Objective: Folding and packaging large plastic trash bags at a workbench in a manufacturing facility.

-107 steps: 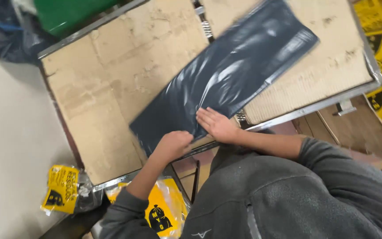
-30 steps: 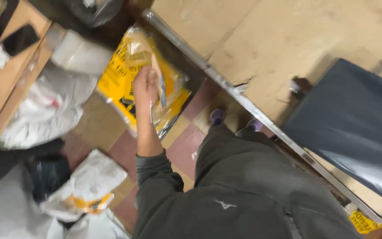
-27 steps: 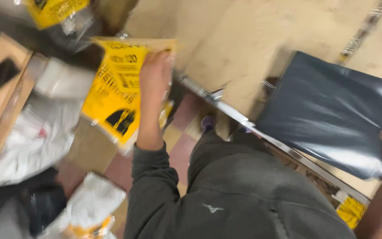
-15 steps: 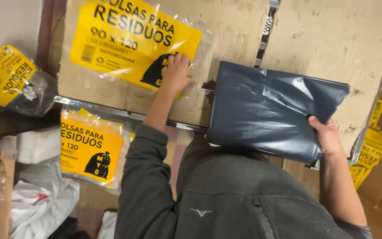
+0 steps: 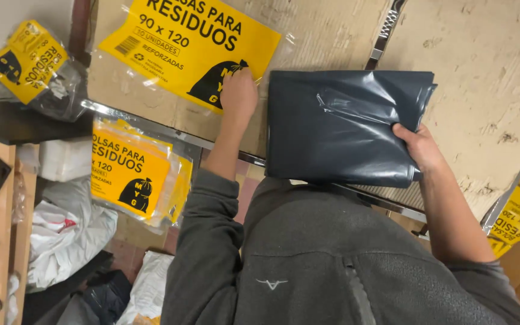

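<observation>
While right hand (image 5: 417, 147) grips it, folded bag stack (image 5: 344, 135) glossy, dark grey.

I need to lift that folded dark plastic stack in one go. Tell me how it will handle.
The folded dark plastic stack looks floppy: its top sheet is creased and puckered, so it will probably sag off the table edge. Its glossy sheen suggests slippery layers that may slide apart. The right hand grips just one corner; supporting it from beneath seems safer.

Dark grey folded bag stack (image 5: 344, 126); yellow black-printed clear sleeve (image 5: 191, 45); tan cardboard tabletop (image 5: 489, 66).
</observation>
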